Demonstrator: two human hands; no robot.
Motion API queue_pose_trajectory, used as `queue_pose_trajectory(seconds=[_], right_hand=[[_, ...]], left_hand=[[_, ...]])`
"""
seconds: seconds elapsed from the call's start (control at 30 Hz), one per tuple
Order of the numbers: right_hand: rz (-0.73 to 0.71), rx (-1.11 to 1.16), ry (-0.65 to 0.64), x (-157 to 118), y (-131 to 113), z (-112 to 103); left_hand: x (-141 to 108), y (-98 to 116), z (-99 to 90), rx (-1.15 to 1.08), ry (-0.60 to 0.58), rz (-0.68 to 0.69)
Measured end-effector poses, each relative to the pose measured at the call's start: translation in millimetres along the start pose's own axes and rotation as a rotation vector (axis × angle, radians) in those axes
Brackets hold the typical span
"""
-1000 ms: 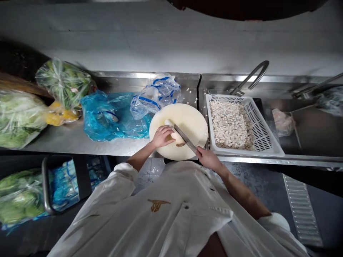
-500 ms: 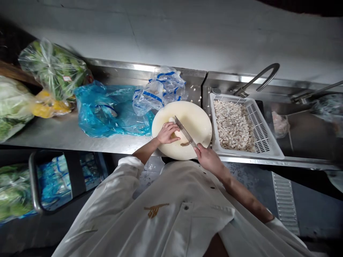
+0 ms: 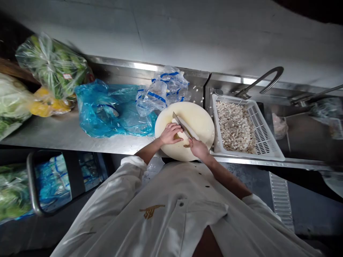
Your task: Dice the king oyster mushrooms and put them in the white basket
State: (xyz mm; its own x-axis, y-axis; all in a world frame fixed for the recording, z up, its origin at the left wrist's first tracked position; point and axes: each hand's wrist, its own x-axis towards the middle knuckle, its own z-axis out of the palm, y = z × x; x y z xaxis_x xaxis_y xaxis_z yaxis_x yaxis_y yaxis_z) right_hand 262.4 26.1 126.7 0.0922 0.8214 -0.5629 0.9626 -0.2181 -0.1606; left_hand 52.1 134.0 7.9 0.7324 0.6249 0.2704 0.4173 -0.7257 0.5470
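A round cream cutting board lies on the metal counter in front of me. My right hand is closed round the handle of a knife, whose blade slants up and left across the board. Beside the blade, my left hand presses with bent fingers on a whitish piece, mostly covered by the fingers. A pale slice lies along the right side of the blade. Near the board's lower middle is a small brown scrap.
A white perforated basket of chopped pale pieces stands right of the board, below a curved faucet. On the left are a blue plastic bag, clear bags and bagged greens. Small white bits lie behind the board.
My right hand and the knife have moved closer to my left hand. A pale slice now shows beside the blade. The view has shifted slightly.
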Motion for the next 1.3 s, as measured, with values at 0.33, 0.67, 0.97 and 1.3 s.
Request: queue_pose_trajectory(seconds=[0.33,0.67,0.97,1.3], right_hand=[[-0.045,-0.025,0.065,-54.9,24.2,-17.7],[0.029,0.023,0.008,-12.6,-10.6,-0.2],[-0.027,-0.052,0.078,-62.5,8.7,-24.7],[0.027,0.008,-0.026,-4.3,-17.8,0.6]], left_hand=[[-0.7,-2.6,1.4,-0.011,0.015,0.023],[-2.3,-4.8,1.9,-0.043,0.059,0.04],[-7.6,-2.1,-1.1,-0.091,0.099,0.065],[-5.7,-1.7,1.3,-0.08,0.108,0.05]])
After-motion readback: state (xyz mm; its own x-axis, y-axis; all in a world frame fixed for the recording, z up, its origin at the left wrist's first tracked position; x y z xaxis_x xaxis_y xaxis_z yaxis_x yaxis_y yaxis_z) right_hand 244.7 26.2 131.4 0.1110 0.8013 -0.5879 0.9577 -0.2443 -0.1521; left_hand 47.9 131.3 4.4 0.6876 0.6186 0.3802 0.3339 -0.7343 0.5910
